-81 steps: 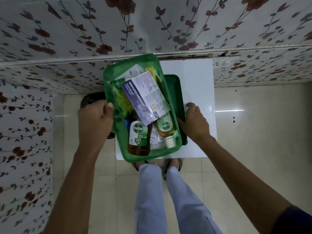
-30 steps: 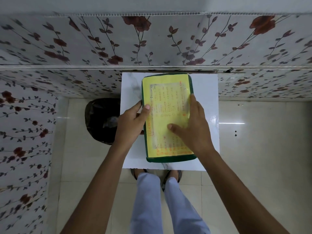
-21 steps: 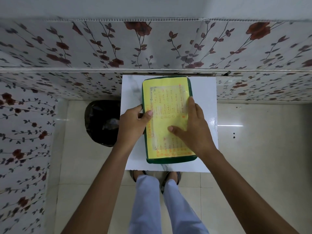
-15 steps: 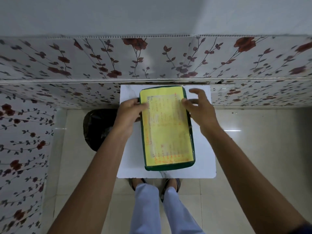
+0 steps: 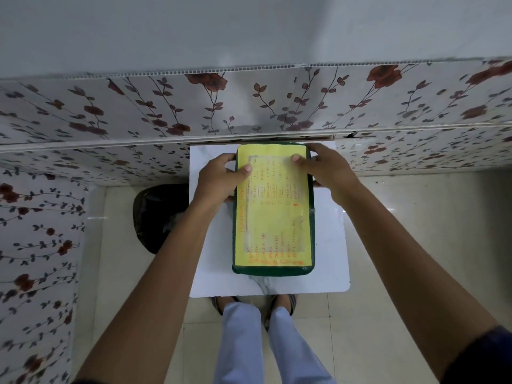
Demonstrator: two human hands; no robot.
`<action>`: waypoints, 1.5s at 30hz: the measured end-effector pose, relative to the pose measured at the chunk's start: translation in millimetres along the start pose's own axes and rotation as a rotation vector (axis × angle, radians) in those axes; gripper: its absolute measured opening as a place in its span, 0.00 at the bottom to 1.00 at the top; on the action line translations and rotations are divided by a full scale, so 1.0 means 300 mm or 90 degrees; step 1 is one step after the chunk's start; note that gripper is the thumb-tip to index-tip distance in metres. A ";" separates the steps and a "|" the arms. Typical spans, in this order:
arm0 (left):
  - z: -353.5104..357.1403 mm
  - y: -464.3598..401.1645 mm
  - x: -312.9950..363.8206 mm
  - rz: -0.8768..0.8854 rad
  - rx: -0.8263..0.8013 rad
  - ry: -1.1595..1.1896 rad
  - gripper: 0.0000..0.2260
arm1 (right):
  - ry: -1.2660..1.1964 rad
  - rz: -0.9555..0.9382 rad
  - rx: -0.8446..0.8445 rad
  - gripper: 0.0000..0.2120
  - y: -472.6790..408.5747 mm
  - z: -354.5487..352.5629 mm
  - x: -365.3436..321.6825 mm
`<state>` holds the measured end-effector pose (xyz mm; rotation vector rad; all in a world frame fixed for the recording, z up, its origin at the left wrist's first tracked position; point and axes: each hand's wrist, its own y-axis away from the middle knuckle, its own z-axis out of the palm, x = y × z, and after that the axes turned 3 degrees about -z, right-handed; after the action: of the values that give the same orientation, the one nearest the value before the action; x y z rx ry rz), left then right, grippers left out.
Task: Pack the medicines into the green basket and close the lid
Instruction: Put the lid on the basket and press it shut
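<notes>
The green basket (image 5: 273, 270) stands on a small white table (image 5: 329, 245) with its lid (image 5: 273, 212) on top. A yellow paper sheet with orange writing covers the lid. The medicines are hidden inside. My left hand (image 5: 219, 178) grips the far left edge of the lid, thumb on top. My right hand (image 5: 327, 170) grips the far right edge, thumb resting on the yellow sheet and fingers down the side.
A dark bin (image 5: 158, 217) with a black bag sits on the tiled floor left of the table. Floral wall panels (image 5: 110, 115) run behind and to the left. My legs and sandalled feet (image 5: 255, 306) are below the table's near edge.
The basket was open with medicines showing; now the lid covers it. My hands slid from the lid's middle to its far corners. The right hand, spread a moment ago, now grips the edge.
</notes>
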<state>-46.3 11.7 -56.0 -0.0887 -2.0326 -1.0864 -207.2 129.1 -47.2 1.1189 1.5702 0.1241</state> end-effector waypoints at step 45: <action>0.064 0.351 -0.300 -0.057 -0.086 -0.130 0.33 | 0.180 -0.055 -0.125 0.38 0.407 0.063 0.260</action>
<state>44.5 117.9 -53.5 -0.1850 -2.1582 -1.3172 -113.7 240.5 -34.3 0.9063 1.8101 0.3847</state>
